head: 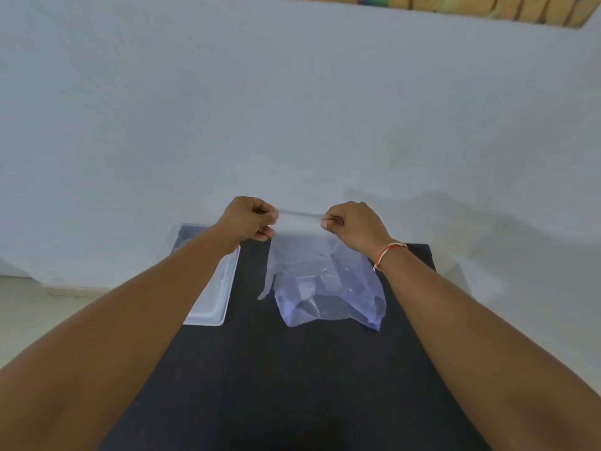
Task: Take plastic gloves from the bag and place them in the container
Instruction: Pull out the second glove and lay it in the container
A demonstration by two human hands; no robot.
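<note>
While our left hand [252, 219] and right hand [353, 224] pinch the glove [294, 242] stretched between them, the container [213, 288] lies at eight o'clock, nearer our left.

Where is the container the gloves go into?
The container sits on the dark table's left edge, under the left forearm, left of the bag.

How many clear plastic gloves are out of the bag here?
1: a thin clear plastic glove stretched between both hands above the crumpled transparent bag. More may be hidden inside.
</note>
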